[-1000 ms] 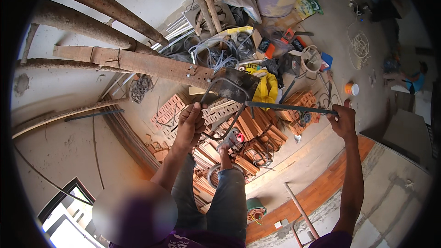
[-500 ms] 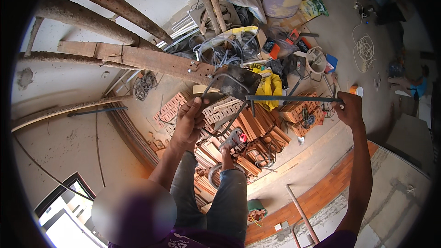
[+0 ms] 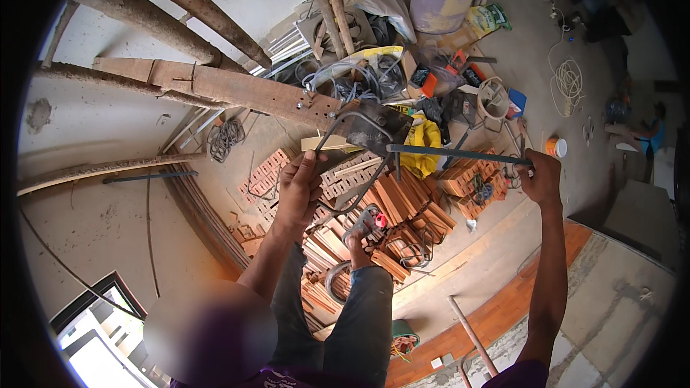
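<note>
My left hand point(image 3: 300, 190) is closed round a bent dark steel rod point(image 3: 348, 208), which forms an open loop running up to a dark metal plate point(image 3: 374, 129). The plate is fixed at the end of a wooden plank point(image 3: 237, 93) with several bolts in it. My right hand point(image 3: 540, 176) grips the far end of a long straight dark bar point(image 3: 456, 152), whose other end meets the plate area beside the bent rod; the exact join is too small to tell.
Below lie stacked red bricks point(image 3: 395, 201), yellow bags point(image 3: 424, 136), cables point(image 3: 224, 136) and a bucket point(image 3: 492, 97). Poles point(image 3: 144, 11) lean at upper left. My sandalled foot point(image 3: 363, 226) is among the bricks. Another person point(image 3: 650, 133) in blue is at far right.
My right hand and the bar's end rose, then dipped slightly, ending a little higher and farther right than a second ago. Both hands keep their grip; the view has shifted slightly.
</note>
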A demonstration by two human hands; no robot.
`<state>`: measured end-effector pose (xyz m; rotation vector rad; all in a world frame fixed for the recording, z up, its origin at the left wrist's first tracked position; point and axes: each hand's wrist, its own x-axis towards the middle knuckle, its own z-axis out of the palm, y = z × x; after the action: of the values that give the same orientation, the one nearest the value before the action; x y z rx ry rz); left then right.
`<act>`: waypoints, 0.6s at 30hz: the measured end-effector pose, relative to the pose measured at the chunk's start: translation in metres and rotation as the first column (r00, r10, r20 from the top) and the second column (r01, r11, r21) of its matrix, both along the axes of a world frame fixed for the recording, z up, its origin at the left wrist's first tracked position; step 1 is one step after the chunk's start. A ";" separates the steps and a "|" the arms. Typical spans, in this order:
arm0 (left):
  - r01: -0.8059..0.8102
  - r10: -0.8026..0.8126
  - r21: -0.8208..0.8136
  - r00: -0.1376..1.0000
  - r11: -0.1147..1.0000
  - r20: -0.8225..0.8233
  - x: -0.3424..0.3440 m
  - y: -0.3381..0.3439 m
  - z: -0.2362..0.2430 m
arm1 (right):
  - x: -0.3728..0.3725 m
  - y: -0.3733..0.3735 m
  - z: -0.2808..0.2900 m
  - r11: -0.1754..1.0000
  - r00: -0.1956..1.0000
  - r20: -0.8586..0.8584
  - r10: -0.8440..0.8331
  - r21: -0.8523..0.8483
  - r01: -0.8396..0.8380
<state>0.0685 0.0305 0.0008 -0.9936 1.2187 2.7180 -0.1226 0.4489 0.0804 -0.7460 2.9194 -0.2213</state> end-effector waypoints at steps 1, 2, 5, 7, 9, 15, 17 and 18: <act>-0.004 0.003 -0.010 1.000 1.000 -0.014 -0.001 0.001 -0.002 | 0.003 0.001 0.001 1.000 1.000 -0.010 -0.004 0.004 0.004; -0.007 0.006 -0.019 1.000 1.000 -0.027 -0.001 0.001 -0.003 | 0.007 0.002 -0.001 1.000 1.000 -0.031 0.001 0.005 0.000; -0.015 0.014 -0.008 0.999 1.000 -0.041 0.001 0.004 -0.008 | 0.021 0.006 -0.002 0.999 0.997 -0.070 -0.032 0.023 0.033; -0.017 0.017 -0.003 0.999 1.000 -0.047 0.000 0.001 -0.006 | 0.050 0.002 -0.004 0.993 0.992 -0.061 -0.112 0.026 0.114; -0.011 0.011 0.005 0.999 1.000 -0.037 -0.001 0.004 -0.003 | 0.075 0.006 -0.013 0.981 0.980 -0.056 -0.189 -0.053 0.186; 0.044 -0.044 0.026 0.999 0.999 -0.008 -0.002 -0.005 0.003 | 0.082 0.000 0.000 0.980 0.980 0.014 -0.199 -0.019 0.199; 0.083 -0.083 0.061 0.996 0.995 0.007 -0.004 -0.008 0.006 | 0.069 0.000 0.008 0.988 0.988 0.030 -0.153 0.001 0.153; 0.089 -0.089 0.083 0.996 0.993 -0.002 -0.006 -0.009 0.005 | 0.062 0.000 0.011 0.991 0.990 0.047 -0.136 -0.006 0.137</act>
<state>0.0629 0.0214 0.0062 -0.9101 1.1113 2.6742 -0.0609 0.4487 0.0910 -0.5346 2.9288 -0.2623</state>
